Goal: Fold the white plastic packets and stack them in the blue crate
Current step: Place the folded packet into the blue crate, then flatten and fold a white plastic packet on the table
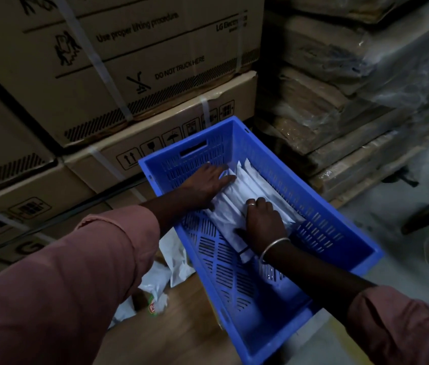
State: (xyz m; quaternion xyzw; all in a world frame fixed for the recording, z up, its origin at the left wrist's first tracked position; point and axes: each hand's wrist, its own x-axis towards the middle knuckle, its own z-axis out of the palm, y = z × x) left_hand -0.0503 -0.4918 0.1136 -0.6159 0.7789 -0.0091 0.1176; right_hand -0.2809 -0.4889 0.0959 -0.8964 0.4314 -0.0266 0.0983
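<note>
A blue slotted plastic crate (pixel 339 227) stands in front of me, long side running from near right to far left. Several folded white plastic packets (pixel 237 192) lie side by side in its far half. My left hand (pixel 204 184) rests flat on the far end of the packets, fingers spread. Closer to me, my right hand (pixel 262 222) presses on the near end of the same packets, fingers curled down over them; it wears a ring and a metal bangle. Neither hand lifts a packet.
Loose white plastic packets (pixel 173 256) lie crumpled on the brown surface left of the crate. Stacked cardboard boxes (pixel 129 75) rise close behind and to the left. Plastic-wrapped flat bundles (pixel 339 101) are piled at the right. Grey floor shows at the far right.
</note>
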